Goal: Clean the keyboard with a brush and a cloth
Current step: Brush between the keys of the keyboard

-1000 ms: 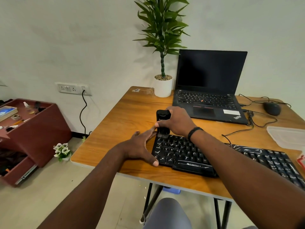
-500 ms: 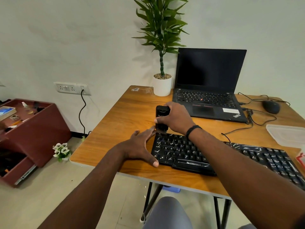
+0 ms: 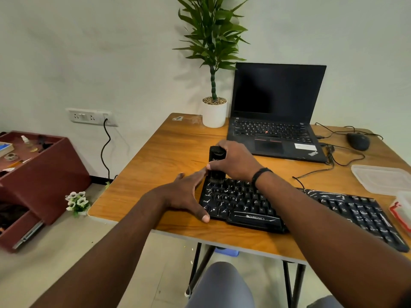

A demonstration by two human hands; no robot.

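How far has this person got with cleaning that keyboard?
Early on, it seems. The right hand grips a black brush with its bristles on the top left corner of the keyboard, while the left hand steadies the keyboard's left end with straight fingers. White specks show on most keys, so most of the brushing looks left to do. No cloth is in sight, so wiping has not begun.

An open black laptop (image 3: pixel 275 121) sits on the wooden table (image 3: pixel 169 152) — white-potted green plant (image 3: pixel 214 85) just left, black mouse (image 3: pixel 358 141) right.
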